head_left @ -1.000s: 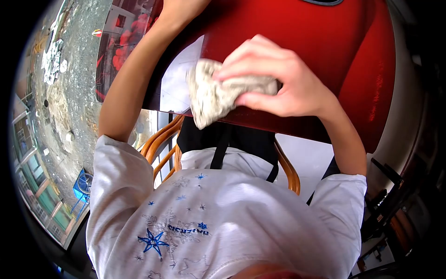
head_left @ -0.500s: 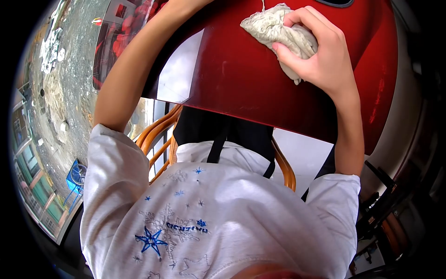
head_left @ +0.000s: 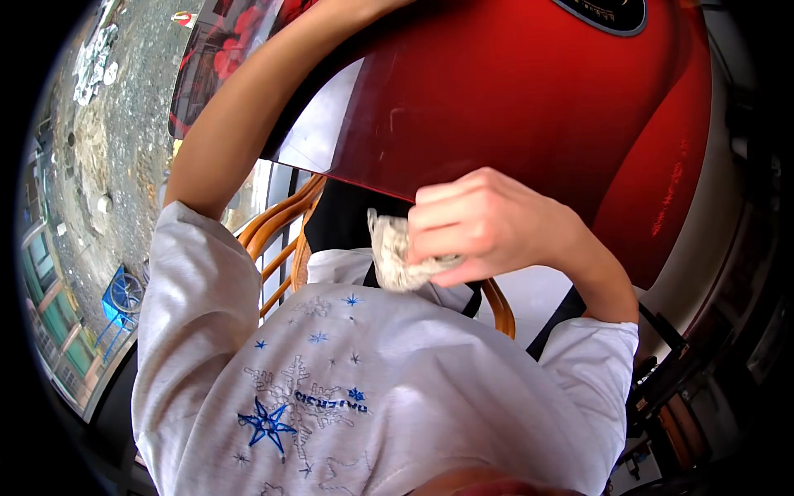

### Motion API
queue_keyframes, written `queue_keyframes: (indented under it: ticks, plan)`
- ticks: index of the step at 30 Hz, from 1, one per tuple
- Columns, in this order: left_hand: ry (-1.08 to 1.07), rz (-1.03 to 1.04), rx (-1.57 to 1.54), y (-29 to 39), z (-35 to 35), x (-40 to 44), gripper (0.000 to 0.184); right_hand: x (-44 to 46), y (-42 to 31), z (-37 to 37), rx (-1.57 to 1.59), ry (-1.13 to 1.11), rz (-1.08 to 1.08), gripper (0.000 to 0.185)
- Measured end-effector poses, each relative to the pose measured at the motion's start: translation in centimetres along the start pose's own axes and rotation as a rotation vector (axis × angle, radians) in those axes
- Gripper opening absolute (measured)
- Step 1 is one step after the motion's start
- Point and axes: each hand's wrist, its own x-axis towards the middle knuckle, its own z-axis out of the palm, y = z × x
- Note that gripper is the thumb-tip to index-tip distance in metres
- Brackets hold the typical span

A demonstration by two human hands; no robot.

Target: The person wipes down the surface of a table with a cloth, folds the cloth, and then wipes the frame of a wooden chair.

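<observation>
My right hand [head_left: 488, 223] is closed around a crumpled off-white rag [head_left: 397, 252]. It is at the near edge of a glossy red tabletop [head_left: 496, 107], close in front of my body, and part of the rag hangs below the fingers over my lap. My left forearm [head_left: 248, 107] reaches forward across the left side of the tabletop; the hand itself lies beyond the top of the view.
A dark, round-edged inset with a metallic rim [head_left: 608, 12] sits in the tabletop at upper right. Curved wooden chair arms [head_left: 281, 223] show on both sides of me. At far left are rough ground [head_left: 124, 157] and a blue wheeled object [head_left: 122, 296].
My right hand has pulled the rag off the tabletop, toward my body and to the left, past the near edge. My left arm has shifted only slightly.
</observation>
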Motion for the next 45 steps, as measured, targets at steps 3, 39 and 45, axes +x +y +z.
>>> queue_keyframes:
  ticks: [3, 39, 45]
  plan:
    - [0.001, 0.024, 0.007, 0.2, 0.1, -0.1, 0.045, -0.4, 0.6, -1.4, 0.340, 0.055, -0.027, 0.027]
    - [-0.375, -0.335, -0.427, 6.2, 0.9, 0.2, 0.032, -2.7, 2.7, -9.6, 0.459, 1.024, 0.411, 0.039]
    - [-0.128, -0.026, 0.241, 7.3, 1.9, -1.1, 0.034, -1.4, 1.4, -8.1, 0.639, 0.968, 0.231, 0.053]
